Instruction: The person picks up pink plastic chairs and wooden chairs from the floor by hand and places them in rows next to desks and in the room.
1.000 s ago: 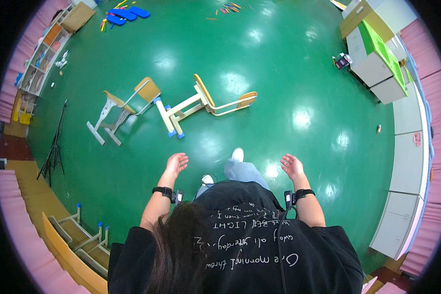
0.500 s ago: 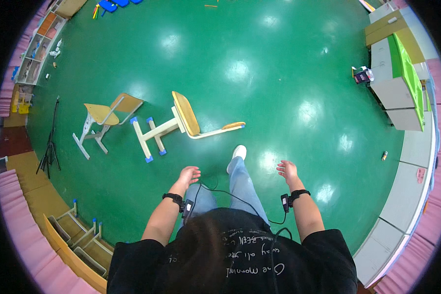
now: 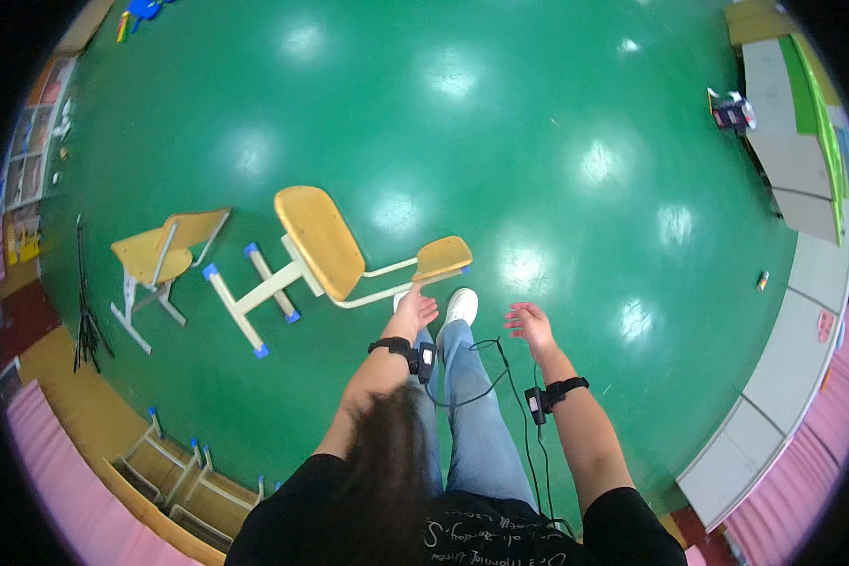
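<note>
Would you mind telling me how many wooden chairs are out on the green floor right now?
2. One tipped chair lies on its side just ahead of the left hand; another chair stands further left. Stacked frames at the lower left edge may be more chairs.

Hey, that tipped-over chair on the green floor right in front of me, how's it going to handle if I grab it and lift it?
The tipped chair looks rigid: wooden seat and backrest on a pale metal frame, so probably no flex. It seems small, likely light enough for the left hand nearest it. The long footed base may swing and feel lopsided, and could slide on the glossy floor.
</note>
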Tool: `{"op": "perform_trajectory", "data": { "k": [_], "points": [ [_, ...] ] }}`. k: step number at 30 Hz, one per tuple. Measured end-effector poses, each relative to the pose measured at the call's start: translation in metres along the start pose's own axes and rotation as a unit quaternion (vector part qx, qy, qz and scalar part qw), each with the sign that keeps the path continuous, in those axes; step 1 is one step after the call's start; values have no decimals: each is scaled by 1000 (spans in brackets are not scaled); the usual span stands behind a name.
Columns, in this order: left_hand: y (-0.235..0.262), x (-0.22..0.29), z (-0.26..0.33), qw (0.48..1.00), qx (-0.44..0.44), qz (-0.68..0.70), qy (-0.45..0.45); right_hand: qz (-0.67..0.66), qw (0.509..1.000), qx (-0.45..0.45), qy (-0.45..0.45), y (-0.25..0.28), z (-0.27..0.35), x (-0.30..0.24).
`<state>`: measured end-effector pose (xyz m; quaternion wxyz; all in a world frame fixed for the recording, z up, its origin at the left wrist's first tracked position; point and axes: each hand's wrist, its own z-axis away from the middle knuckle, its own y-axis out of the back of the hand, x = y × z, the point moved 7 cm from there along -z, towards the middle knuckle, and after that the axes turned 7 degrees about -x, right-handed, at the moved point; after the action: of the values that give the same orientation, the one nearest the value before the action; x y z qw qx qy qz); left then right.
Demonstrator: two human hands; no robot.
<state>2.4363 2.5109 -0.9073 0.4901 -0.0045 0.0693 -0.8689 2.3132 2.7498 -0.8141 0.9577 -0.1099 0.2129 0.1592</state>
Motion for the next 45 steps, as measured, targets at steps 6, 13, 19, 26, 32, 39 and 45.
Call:
{"op": "perform_trajectory", "data": {
  "k": [6, 13, 19, 26, 32, 39, 45],
  "points": [
    [-16, 4, -69, 995, 44, 91, 27, -22, 997, 47, -51, 23, 8, 36],
    [-33, 10, -108, 969, -102, 215, -63, 11, 992, 93, -83, 55, 25, 70],
    [-35, 25, -76, 960, -138, 223, -95, 31, 994, 70, -76, 40, 33, 70],
    [-22, 16, 31, 961, -118, 234, -90, 72, 996, 26, -47, 20, 46, 28],
    [54, 10, 155, 951, -177, 228, -108, 100, 995, 5, -15, -29, 67, -14],
    [134, -1, 301, 952, -167, 205, -157, 257, 964, -32, 58, -96, 70, -34],
    [234, -14, 381, 937, -142, 281, -149, 227, 967, -114, -24, -256, 123, -75]
  ]
}}
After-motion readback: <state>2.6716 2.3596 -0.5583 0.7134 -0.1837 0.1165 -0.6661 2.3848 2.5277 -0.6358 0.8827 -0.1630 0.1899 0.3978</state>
